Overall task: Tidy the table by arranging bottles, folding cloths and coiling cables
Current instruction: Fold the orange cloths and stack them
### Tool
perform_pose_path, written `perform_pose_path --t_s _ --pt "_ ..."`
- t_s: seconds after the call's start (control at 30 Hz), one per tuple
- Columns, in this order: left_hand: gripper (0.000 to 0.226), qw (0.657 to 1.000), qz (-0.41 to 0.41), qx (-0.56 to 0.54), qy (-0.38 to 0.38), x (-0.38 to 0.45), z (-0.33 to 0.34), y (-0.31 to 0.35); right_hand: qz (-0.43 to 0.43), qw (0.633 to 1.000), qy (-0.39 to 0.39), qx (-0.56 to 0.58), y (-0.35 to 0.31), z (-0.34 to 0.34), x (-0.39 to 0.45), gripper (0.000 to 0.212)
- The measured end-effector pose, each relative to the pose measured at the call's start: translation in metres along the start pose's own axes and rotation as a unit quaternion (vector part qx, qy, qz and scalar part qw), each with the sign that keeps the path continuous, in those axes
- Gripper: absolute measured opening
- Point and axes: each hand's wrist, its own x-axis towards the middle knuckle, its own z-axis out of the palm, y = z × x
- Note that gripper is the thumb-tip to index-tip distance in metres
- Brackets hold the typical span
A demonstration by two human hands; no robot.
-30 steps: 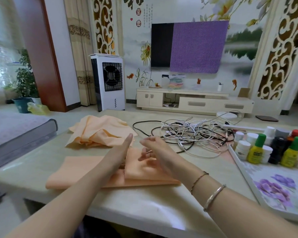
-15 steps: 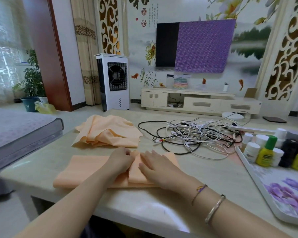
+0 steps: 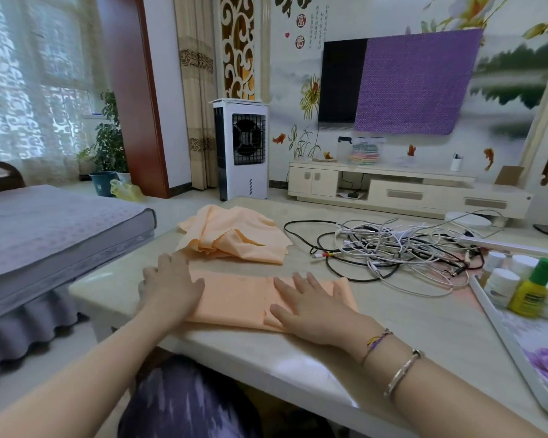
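Near the tabletop (image 3: 408, 327) front edge, I press my left hand (image 3: 171, 287) and right hand (image 3: 310, 306), both spread flat, on the half-folded peach cloth (image 3: 238, 298). Remaining, by my judgement: the crumpled peach cloth pile (image 3: 234, 238), the tangled black and white cables (image 3: 402, 248), and the small plastic bottles (image 3: 528, 279) on the floral tray (image 3: 519, 352).

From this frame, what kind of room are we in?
Most likely a home living room. A wall-mounted TV, partly draped with a purple cover, hangs above a low TV cabinet, a standing air cooler sits beside the curtains, and the work surface is a low table.
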Motion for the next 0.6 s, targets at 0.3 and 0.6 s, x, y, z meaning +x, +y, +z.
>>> perform_pose_path --t_s 0.3,0.6 --pt "0.076 0.985 -0.145 0.043 -0.085 0.000 -0.003 -0.028 -0.006 1.000 -0.007 -0.012 -0.006 -0.003 -0.007 0.065" --pt "0.018 0.978 -0.064 -0.189 -0.059 -0.002 -0.018 -0.016 -0.007 0.999 -0.033 -0.017 -0.005 -0.006 -0.007 0.063"
